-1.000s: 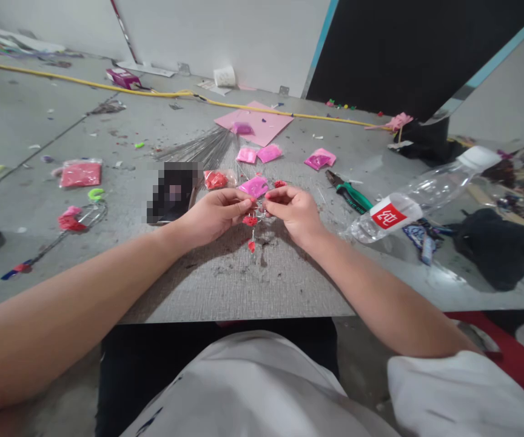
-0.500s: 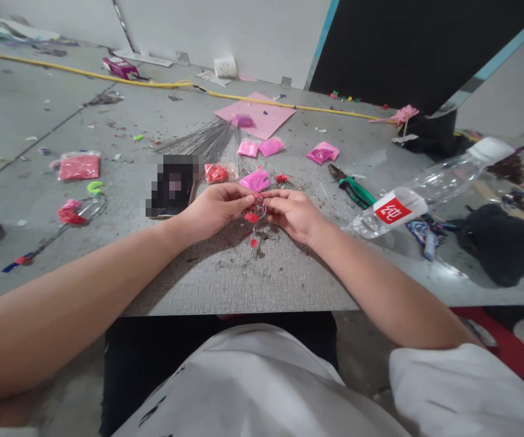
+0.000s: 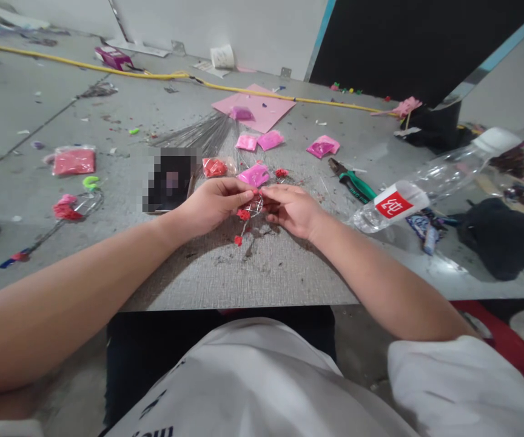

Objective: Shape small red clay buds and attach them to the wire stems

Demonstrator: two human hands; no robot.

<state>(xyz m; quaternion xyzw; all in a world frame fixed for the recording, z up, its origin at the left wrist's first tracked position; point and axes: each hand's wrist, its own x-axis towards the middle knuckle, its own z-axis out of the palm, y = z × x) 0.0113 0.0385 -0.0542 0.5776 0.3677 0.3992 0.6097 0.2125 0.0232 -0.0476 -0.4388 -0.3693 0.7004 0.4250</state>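
My left hand (image 3: 211,205) and my right hand (image 3: 292,209) meet above the grey table (image 3: 262,279), fingertips pinched together on a small piece of thin wire with red beads (image 3: 246,213). A strand of it hangs down to a red bead (image 3: 238,240) near the tabletop. Both hands are closed on this beaded wire. Just behind my fingers lie a pink bead bag (image 3: 253,175) and a red bead bag (image 3: 214,167).
A bundle of thin wires (image 3: 198,138) fans out behind. Green-handled pliers (image 3: 352,182) and a lying plastic bottle (image 3: 426,182) are to the right, a black cloth (image 3: 498,237) beyond. More pink bags (image 3: 321,147), a pink sheet (image 3: 255,109) and a blurred dark object (image 3: 170,180) lie around.
The hands stay pinched on the beaded wire and have shifted slightly; the hanging strand with the red bead has swung a little to the left. The view has tilted slightly.
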